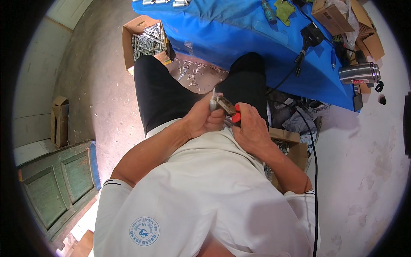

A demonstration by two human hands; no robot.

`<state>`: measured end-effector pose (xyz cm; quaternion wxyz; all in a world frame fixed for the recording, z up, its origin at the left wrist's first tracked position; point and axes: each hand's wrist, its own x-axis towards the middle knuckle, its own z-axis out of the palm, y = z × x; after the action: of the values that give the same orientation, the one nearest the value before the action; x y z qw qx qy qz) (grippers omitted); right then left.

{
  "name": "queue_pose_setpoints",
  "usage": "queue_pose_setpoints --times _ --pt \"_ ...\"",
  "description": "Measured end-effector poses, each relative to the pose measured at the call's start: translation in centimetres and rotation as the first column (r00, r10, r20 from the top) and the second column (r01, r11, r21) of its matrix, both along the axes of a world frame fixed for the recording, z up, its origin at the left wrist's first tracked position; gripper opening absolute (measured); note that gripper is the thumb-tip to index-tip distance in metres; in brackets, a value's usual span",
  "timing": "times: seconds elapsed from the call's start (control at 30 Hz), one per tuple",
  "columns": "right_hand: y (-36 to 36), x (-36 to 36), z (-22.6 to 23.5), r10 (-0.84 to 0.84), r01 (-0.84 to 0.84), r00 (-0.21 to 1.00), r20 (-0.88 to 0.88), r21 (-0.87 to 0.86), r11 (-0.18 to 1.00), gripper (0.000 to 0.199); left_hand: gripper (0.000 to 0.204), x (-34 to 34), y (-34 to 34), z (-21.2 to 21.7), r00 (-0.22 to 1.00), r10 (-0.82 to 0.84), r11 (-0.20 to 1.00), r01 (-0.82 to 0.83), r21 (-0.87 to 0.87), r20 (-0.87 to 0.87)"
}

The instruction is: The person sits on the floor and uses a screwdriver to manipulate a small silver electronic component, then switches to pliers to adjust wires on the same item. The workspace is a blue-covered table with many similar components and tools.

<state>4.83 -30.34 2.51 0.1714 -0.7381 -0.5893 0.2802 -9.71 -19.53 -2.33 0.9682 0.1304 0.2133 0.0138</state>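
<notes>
In front of my waist, my left hand (203, 116) is closed around a small silver metal part (213, 102) with a thin pale tip pointing up. My right hand (252, 128) grips red-handled pliers (227, 106). Their metal jaws reach left to the silver part and appear to touch it. Fingers and jaws partly hide the part, so its full shape and whether the jaws bite on it cannot be made out.
Ahead stands a blue-covered table (231, 30) with a green-handled tool (269, 12) and a black adapter (312, 35). A steel flask (359, 73) lies at right. A cardboard box (129, 49) of metal parts sits front-left. A black cable (315, 171) hangs along my right side.
</notes>
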Motion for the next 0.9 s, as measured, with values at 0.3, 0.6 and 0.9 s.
queue_pose_setpoints --times 0.3,0.6,0.9 --pt "-0.7 0.0 0.2 -0.004 0.005 0.998 -0.061 0.024 1.000 0.047 0.057 0.1 -0.3 0.4 0.992 -0.004 0.998 0.012 0.064 -0.129" --pt "-0.5 0.3 -0.3 0.018 -0.022 0.999 0.033 0.109 0.994 0.042 0.055 0.4 -0.3 0.9 0.987 -0.010 0.989 0.033 0.143 -0.160" --pt "-0.7 0.7 -0.5 0.006 -0.008 1.000 0.020 0.081 0.997 0.039 0.051 0.7 -0.5 1.3 0.976 -0.022 0.972 0.071 0.222 -0.215"
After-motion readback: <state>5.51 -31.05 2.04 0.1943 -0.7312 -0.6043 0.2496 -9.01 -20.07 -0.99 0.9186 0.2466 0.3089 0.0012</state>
